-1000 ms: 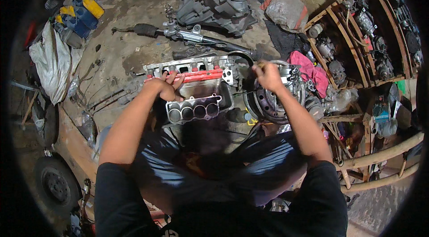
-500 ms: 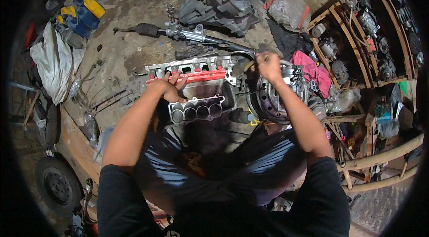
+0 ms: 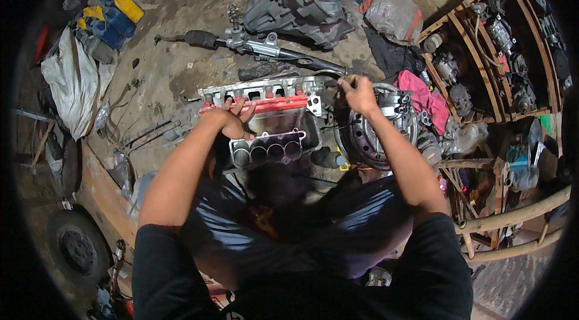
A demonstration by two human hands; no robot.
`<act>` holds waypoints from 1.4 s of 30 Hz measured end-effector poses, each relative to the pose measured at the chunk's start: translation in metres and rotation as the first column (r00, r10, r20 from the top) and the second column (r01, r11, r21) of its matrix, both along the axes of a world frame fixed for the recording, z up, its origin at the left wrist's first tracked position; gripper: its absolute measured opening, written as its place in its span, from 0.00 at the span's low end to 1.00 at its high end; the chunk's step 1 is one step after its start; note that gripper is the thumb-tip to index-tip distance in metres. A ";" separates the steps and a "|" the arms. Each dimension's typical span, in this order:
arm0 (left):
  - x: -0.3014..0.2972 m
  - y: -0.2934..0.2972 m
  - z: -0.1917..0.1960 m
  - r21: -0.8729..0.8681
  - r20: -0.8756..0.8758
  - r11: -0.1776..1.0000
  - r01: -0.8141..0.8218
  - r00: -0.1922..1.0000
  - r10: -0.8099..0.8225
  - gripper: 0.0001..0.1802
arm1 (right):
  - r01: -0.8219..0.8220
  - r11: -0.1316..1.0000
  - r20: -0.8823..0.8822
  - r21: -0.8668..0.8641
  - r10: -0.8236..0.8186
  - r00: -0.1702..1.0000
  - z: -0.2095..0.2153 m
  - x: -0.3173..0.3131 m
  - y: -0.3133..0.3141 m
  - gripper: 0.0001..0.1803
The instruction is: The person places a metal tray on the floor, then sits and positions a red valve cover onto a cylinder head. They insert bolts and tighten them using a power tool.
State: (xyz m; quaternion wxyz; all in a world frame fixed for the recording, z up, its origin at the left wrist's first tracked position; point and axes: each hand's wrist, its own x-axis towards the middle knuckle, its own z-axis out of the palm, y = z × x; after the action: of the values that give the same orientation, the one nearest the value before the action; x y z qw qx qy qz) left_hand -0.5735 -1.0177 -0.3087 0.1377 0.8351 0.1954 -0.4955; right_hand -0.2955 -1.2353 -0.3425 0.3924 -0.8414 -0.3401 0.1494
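Observation:
My left hand (image 3: 232,120) is bent over the near edge of a long silvery engine part, probably a cylinder head (image 3: 253,89), gripping it by its red strip (image 3: 280,103). Below that lies a metal gasket-like piece (image 3: 266,147) with a row of round openings, at the rim of a grey pan (image 3: 310,130). At the right end of the cylinder head, my right hand (image 3: 360,95) is raised with its fingers pinched together. Something small and brownish shows at its fingertips, too unclear to name. A steel wheel rim (image 3: 365,139) sits under my right forearm.
Beyond the cylinder head, a steering rack (image 3: 259,48) lies across the floor, with black plastic parts (image 3: 295,15) behind it. Wooden shelves (image 3: 470,36) of engine parts stand at right, near a pink cloth (image 3: 422,100). At left are jerrycans (image 3: 114,24) and a tyre (image 3: 78,250).
My right hand has shifted slightly, and the tan, blurred thing that stuck out to its left no longer shows there. My left hand stays on the cylinder head.

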 end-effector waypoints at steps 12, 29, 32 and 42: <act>-0.002 0.002 -0.007 0.017 -0.008 0.998 0.062 0.998 -0.062 0.54 | 0.064 0.997 0.029 -0.043 -0.063 0.998 -0.003 0.039 -0.006 0.17; -0.024 0.038 0.046 -0.198 0.555 0.927 -0.318 0.743 0.374 0.47 | 0.239 0.868 -0.324 0.435 -0.096 0.941 0.040 0.041 -0.066 0.15; -0.048 0.040 0.068 -0.104 0.745 0.942 -0.320 0.602 0.287 0.43 | 0.241 0.850 -0.350 0.469 -0.072 0.934 0.060 0.033 -0.076 0.16; -0.049 0.004 0.119 -0.247 0.950 0.951 -0.186 0.148 0.276 0.29 | 0.417 0.645 -0.318 0.641 -0.271 0.908 0.158 -0.023 -0.149 0.17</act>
State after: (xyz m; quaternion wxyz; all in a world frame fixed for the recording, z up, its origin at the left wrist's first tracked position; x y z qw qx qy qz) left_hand -0.6226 -1.0136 -0.1900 0.3334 0.9117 0.1705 0.1689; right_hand -0.3183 -1.3847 -0.1842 0.7315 -0.6616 -0.1643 0.0136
